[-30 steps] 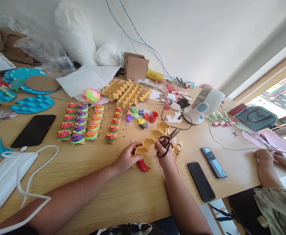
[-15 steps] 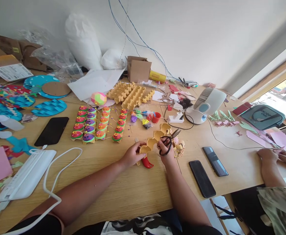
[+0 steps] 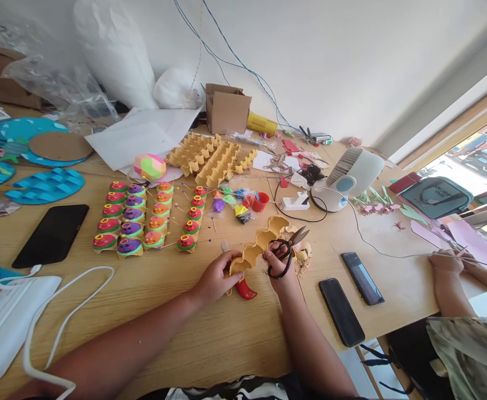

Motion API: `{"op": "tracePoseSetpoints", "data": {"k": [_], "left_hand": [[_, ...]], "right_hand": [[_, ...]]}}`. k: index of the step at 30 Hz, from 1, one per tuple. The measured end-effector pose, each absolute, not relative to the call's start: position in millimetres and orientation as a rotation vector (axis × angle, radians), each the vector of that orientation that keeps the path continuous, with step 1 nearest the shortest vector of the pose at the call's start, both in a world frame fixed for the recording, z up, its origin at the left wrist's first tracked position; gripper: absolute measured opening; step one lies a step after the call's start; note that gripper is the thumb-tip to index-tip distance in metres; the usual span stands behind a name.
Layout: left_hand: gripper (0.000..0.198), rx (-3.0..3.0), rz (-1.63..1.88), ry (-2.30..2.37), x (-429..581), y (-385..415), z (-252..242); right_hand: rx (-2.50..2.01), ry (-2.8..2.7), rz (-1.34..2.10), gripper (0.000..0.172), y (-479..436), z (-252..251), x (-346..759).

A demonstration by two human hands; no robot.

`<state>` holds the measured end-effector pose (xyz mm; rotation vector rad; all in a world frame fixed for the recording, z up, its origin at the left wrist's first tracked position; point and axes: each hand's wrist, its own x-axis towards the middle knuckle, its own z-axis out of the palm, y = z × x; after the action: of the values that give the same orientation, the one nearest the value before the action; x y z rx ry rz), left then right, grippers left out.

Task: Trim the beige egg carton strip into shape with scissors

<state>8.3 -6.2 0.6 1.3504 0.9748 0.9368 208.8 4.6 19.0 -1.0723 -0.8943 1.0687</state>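
Left hand [image 3: 216, 277]: grips near end of carton strip [image 3: 250, 256]
Right hand [image 3: 284, 279]: grasps scissors [image 3: 291, 242]; contact with strip unclear
Desk [image 3: 226, 339]: red-handled tool [image 3: 245, 290] lies partly under strip

Clock centred on the egg-carton strip [image 3: 252, 254], 12 toward the wall [image 3: 318, 72]. Left hand [image 3: 217, 276] on its end at 8; right hand [image 3: 281, 275] at 4, scissors [image 3: 290, 243] in it. Tool handle [image 3: 245, 291] just below the strip, near 6. Four rows of carton figures [image 3: 155, 223] between 9 and 10; third phone [image 3: 51, 236] beyond, at 9. Trays [image 3: 218, 162] at 11, cardboard box [image 3: 230, 114] behind them. Cup [image 3: 261, 203] at 12. Fan [image 3: 347, 178] at 2. Two phones [image 3: 342, 312] between 3 and 4; co-worker's hands [image 3: 447, 261] well beyond, at 3.
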Motion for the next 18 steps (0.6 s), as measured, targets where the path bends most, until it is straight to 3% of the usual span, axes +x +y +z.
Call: {"op": "tracePoseSetpoints", "data": {"k": [18], "left_hand": [[0.044,1.434,0.975,0.910,4.2,-13.0,5.1]], "right_hand": [[-1.079,-0.863,0.978,0.036,1.4,25.4,204.8]]}}
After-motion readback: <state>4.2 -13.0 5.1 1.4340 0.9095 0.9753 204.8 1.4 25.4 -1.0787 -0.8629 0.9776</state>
